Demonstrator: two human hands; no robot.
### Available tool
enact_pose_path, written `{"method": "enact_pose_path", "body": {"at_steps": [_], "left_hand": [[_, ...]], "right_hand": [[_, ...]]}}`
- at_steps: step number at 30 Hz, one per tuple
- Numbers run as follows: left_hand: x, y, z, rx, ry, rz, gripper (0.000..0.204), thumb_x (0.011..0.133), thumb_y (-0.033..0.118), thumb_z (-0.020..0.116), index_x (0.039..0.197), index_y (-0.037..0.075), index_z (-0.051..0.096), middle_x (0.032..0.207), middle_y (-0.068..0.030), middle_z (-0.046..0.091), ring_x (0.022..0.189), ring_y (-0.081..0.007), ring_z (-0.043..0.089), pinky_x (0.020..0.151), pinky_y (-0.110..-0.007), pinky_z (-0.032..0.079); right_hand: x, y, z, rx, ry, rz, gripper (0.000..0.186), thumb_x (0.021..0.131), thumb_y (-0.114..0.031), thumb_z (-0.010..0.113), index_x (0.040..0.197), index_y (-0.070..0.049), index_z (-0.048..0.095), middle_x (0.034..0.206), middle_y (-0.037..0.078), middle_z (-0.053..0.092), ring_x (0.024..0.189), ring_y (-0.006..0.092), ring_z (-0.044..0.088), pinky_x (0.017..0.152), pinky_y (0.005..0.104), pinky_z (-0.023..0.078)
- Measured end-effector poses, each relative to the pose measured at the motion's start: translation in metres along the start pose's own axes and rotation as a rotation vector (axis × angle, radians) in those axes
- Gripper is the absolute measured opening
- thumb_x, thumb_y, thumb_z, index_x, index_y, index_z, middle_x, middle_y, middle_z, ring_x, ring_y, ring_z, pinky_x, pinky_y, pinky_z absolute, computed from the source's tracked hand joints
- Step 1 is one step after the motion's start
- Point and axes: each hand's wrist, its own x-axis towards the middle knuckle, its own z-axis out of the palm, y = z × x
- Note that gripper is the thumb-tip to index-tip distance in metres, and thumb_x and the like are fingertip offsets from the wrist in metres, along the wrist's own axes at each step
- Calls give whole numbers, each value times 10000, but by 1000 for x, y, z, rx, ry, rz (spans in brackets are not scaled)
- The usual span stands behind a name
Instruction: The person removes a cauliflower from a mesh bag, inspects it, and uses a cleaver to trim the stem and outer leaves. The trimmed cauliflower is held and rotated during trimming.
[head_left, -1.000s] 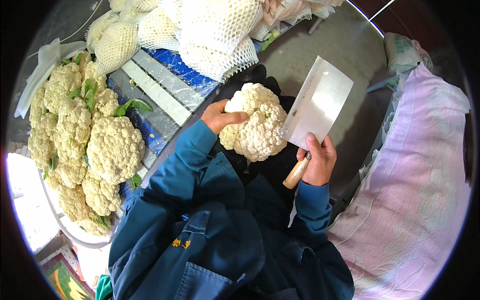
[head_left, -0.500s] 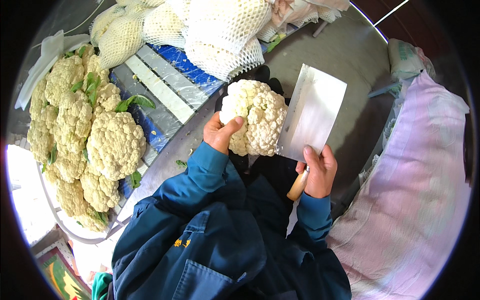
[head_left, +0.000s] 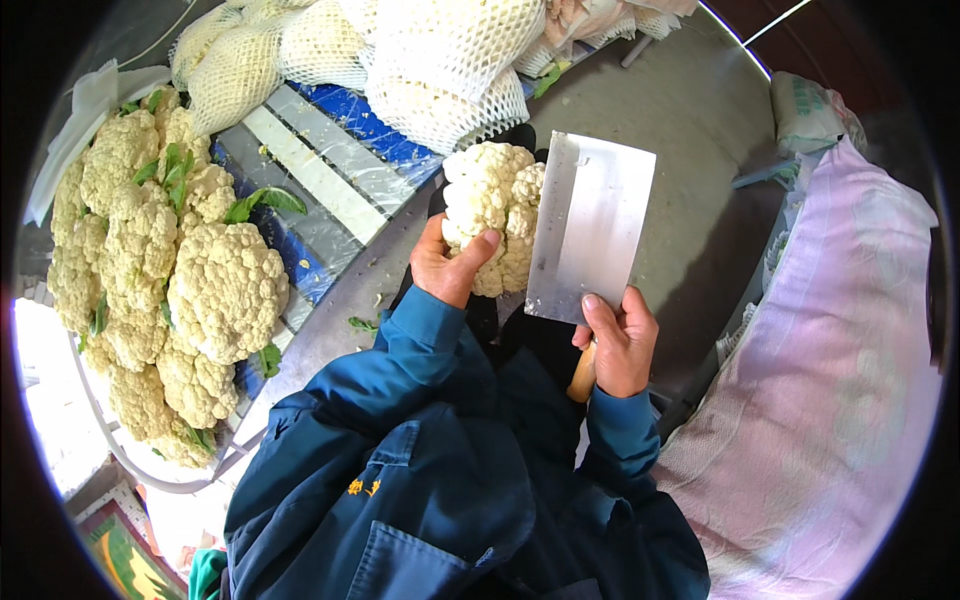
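A white cauliflower head (head_left: 490, 200) is in my left hand (head_left: 449, 262), its thumb pressed across the near side and the other fingers out of sight. My right hand (head_left: 620, 340) is wrapped round the wooden handle of a cleaver (head_left: 595, 225). The broad metal blade stands up at the cauliflower's right side and covers part of it. Whether the edge touches the curds I cannot tell. To the left, a pile of cauliflowers (head_left: 228, 292) with some green leaves lies on a table (head_left: 330, 190) striped in blue, grey and white.
Cauliflowers in white foam nets (head_left: 450, 60) are heaped at the table's far end. A large pinkish cloth-covered bulk (head_left: 800, 400) takes up the right side, with a pale sack (head_left: 808, 115) behind it. Leaf scraps (head_left: 362, 325) lie on the grey floor (head_left: 690, 110).
The cleaver has moved left with my right hand and its blade now covers more of the cauliflower's right side. My left hand still holds the cauliflower in nearly the same spot.
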Motion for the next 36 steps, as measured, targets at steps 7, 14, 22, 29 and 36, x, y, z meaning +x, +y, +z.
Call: {"method": "enact_pose_path", "body": {"at_steps": [7,14,22,29,36], "left_hand": [[0,4,1,-6,-21,-35,426,859,109,758,1220,-16,571,1082,-106,692,950,-173,665,848,-330,537],[-1,4,-2,20,-80,-46,488,858,131,764,1266,-23,543,1118,-116,679,989,-183,659,872,-331,530],[1,14,-8,-1,-173,-85,512,898,208,740,1302,-29,534,1162,-125,667,1017,-188,654,886,-327,527],[1,10,-9,8,-195,-52,499,924,215,721,1313,-33,531,1158,-127,672,1018,-181,655,884,-321,530],[2,-1,-14,37,-201,-14,521,927,245,736,1314,-36,529,1149,-126,677,1011,-178,656,880,-318,532]], "right_hand": [[-3,-1,11,-23,19,14,139,952,-114,647,963,19,609,728,25,601,549,93,537,511,241,430],[-2,5,12,-65,18,6,161,955,-140,651,956,15,607,721,24,599,549,89,536,513,238,432],[-6,5,13,-73,23,10,174,960,-148,648,940,17,598,719,29,599,553,89,537,520,236,436],[-10,8,13,-85,47,-5,167,962,-135,646,925,20,596,732,37,609,556,89,538,523,239,441],[-11,12,14,-77,57,-30,147,954,-110,653,925,24,597,749,41,623,551,87,540,516,234,446]]}}
